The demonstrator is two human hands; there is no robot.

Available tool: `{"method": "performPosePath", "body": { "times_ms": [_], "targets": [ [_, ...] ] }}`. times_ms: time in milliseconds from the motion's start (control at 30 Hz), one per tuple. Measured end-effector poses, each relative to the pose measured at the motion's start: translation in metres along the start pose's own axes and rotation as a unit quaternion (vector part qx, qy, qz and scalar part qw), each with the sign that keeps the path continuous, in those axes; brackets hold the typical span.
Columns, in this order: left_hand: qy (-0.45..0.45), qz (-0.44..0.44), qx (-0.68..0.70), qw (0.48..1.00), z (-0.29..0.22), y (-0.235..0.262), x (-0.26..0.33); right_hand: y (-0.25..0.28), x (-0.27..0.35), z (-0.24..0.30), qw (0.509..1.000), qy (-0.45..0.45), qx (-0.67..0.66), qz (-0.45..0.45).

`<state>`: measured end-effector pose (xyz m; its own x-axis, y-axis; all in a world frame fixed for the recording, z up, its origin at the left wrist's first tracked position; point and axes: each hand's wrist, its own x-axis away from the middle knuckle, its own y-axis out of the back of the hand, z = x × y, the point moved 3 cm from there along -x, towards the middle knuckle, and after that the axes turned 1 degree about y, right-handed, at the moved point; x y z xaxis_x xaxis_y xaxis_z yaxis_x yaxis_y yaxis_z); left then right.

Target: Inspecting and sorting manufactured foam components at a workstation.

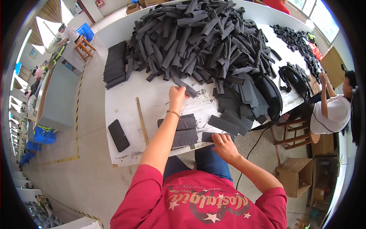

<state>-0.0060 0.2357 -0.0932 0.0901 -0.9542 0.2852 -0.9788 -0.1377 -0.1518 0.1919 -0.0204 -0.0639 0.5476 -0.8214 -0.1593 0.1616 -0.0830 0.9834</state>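
My left hand reaches over the white table, fingers pinched on a black fabric sleeve at the near edge of a big heap of similar sleeves. At the table's front edge, my right hand grips a dark flat panel, fingers on top; its thumb is partly hidden. Just beyond that hand lie loose dark panels, part of a spread pile. Between my arms rest folded black pieces in two rows, partly covered by my left forearm.
A wooden stick and a black phone lie left of my forearm. Neatly stacked black pieces stand at the far left. A black mesh item borders the panels. A co-worker sits at right, near a cardboard box.
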Motion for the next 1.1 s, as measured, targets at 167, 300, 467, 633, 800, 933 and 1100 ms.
{"method": "performPosePath", "body": {
  "times_ms": [167, 300, 467, 633, 800, 933, 1100],
  "targets": [
    [-0.007, 0.01, 0.094, 0.995, -0.029, 0.013, 0.045, 0.018, 0.003, -0.03, 0.964, -0.118, -0.159, -0.178],
    [0.054, 0.008, 0.174, 0.983, -0.034, 0.034, 0.064, 0.054, -0.037, -0.04, 0.87, -0.21, -0.332, -0.297],
    [0.142, 0.059, 0.272, 0.95, -0.028, 0.041, 0.083, 0.069, -0.064, -0.01, 0.838, -0.228, -0.457, -0.19],
    [0.094, 0.114, 0.331, 0.932, -0.045, 0.033, 0.107, 0.078, -0.076, 0.012, 0.911, -0.128, -0.32, -0.228],
    [0.069, 0.067, 0.283, 0.954, -0.055, 0.031, 0.122, 0.086, -0.08, 0.02, 0.902, -0.14, -0.349, -0.211],
    [0.059, 0.059, 0.269, 0.96, -0.054, 0.027, 0.125, 0.09, -0.09, 0.03, 0.919, -0.091, -0.277, -0.264],
    [0.072, 0.078, 0.272, 0.956, -0.057, 0.021, 0.135, 0.095, -0.095, 0.034, 0.943, -0.086, -0.134, -0.294]
  ]
}}
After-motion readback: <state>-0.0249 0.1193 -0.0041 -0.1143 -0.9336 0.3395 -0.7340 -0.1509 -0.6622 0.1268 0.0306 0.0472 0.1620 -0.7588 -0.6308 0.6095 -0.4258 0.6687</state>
